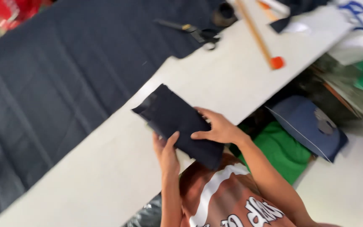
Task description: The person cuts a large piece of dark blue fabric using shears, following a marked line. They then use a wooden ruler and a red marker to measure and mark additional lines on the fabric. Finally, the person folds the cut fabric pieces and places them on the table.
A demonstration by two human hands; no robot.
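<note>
A small stack of dark navy cut fabric pieces [177,122] is held above the pale table [215,80], near its front edge. My left hand [167,153] grips the stack from below, thumb on top. My right hand [217,126] rests flat on the stack's right side, fingers spread over it. Both hands hold the same stack just in front of my brown and white shirt [227,197].
A large sheet of dark navy cloth [64,75] covers the table's left part. Black scissors [194,31] lie at its far edge. A long wooden stick with an orange end [261,40] lies at the back right. Green and blue cloth piles [299,134] sit below the table.
</note>
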